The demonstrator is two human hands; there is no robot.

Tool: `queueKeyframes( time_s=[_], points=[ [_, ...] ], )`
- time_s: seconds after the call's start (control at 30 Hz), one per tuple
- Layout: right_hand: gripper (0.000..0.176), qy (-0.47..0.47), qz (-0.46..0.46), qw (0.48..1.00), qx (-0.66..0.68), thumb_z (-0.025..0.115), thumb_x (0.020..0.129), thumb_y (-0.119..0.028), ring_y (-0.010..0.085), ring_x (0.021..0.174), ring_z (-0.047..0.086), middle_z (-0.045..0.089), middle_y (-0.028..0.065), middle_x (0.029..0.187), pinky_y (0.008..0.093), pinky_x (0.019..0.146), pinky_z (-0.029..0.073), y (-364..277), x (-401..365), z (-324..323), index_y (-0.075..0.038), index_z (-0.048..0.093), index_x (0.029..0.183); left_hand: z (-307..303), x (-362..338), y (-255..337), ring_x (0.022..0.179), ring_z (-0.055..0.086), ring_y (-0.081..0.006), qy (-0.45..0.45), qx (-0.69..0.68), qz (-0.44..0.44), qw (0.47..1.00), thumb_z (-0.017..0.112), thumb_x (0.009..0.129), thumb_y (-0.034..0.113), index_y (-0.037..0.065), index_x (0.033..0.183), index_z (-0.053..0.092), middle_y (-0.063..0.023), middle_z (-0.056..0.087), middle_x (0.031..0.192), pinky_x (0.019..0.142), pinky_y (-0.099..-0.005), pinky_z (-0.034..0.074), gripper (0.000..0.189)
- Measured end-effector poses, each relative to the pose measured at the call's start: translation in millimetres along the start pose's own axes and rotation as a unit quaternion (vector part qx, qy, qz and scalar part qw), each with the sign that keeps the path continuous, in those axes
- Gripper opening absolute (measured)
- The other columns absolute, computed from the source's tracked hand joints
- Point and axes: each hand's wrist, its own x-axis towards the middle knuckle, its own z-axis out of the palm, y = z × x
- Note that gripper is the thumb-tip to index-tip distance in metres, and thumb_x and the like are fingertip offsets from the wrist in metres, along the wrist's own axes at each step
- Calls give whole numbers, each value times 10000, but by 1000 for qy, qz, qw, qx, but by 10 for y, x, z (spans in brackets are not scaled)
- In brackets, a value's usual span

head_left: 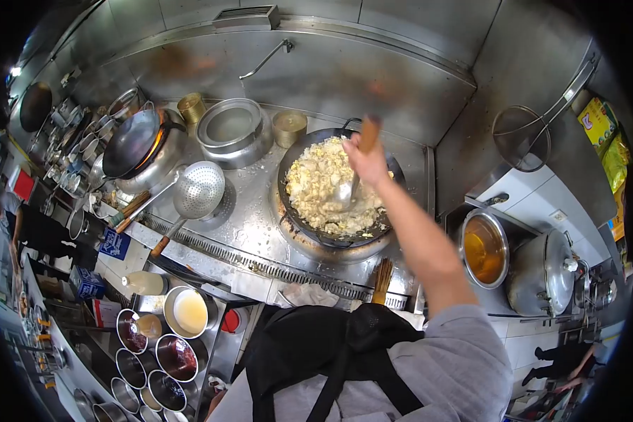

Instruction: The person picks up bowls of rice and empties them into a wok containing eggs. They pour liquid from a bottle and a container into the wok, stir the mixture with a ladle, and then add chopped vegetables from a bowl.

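My right hand (370, 164) is wrapped round the wooden handle of a ladle (345, 195). The ladle's metal head is partly sunk in the food, so its full shape is hidden. Pale yellow-white fried rice with egg-like bits (316, 176) fills much of a large black wok (395, 169). The wok sits on a round burner on the steel range. My left hand is out of view.
A perforated skimmer (199, 190) lies left of the wok, near a lidded round pot (232, 126) and another dark wok (132, 144). Sauce pots (186, 311) stand at lower left. A bowl of amber liquid (484, 248) and a pressure cooker (541, 274) are right.
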Motion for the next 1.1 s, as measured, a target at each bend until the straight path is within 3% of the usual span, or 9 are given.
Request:
queueKeyframes(
  time_s=[0.23,0.33,0.37,0.43,0.63,0.8,0.9,1.0,1.1],
  points=[
    [238,2,-187,966,179,600,912,-201,44,392,313,383,-67,505,214,387,266,-1735,40,-483,-84,507,727,78,174,670,729,611,-202,36,-95,125,987,685,810,196,17,1073,563,-80,636,873,646,-353,488,340],
    [202,104,-154,906,381,620,882,-127,77,405,409,406,-44,509,223,389,342,-617,143,-329,-96,496,727,248,-96,1485,744,620,-206,46,-37,114,992,678,800,180,12,1111,548,-78,639,884,658,-359,495,377],
    [217,257,-137,926,240,649,860,-100,90,437,457,443,-25,535,245,401,362,-100,127,43,-100,489,713,296,-202,1661,741,627,-213,37,-64,122,990,691,784,177,8,1111,549,-76,637,876,657,-354,499,394],
    [275,104,-57,985,122,655,870,-136,79,455,452,428,-33,527,262,408,338,424,281,-3,-92,460,682,316,-144,1668,731,627,-213,27,-73,127,989,696,778,182,9,1100,556,-77,637,875,645,-359,498,391],
    [258,5,-154,979,137,655,884,-217,75,413,386,403,-41,527,241,396,329,-1316,135,-55,-97,472,746,44,-36,1097,721,640,-211,23,-102,-7,995,726,773,232,18,1097,567,-88,646,882,580,-386,498,420],
    [358,71,-132,984,95,682,856,-287,107,460,416,451,-34,527,308,446,351,335,-30,376,-79,498,630,-175,559,57,625,636,-236,-53,10,24,998,736,780,261,73,1036,599,-71,655,854,507,-398,488,346],
    [355,-13,-8,992,-125,700,833,-305,120,501,457,499,-15,563,325,488,378,-353,388,265,-68,517,642,-104,304,286,607,628,-238,-19,-28,72,997,734,772,240,40,1000,600,-75,651,836,505,-385,487,332],
    [327,-2,-96,995,-3,700,839,-283,79,451,402,483,-31,546,300,425,325,-1260,321,30,-89,521,647,-42,121,578,602,624,-217,20,-17,186,982,730,755,193,6,944,616,-72,644,767,483,-358,466,289],
    [271,36,-195,970,137,671,867,-225,70,439,397,447,-49,526,263,420,323,-1119,20,-114,-86,514,695,175,-429,1250,557,605,-204,77,-138,-10,987,715,766,187,10,960,624,-68,640,743,450,-359,444,278]
  ],
)
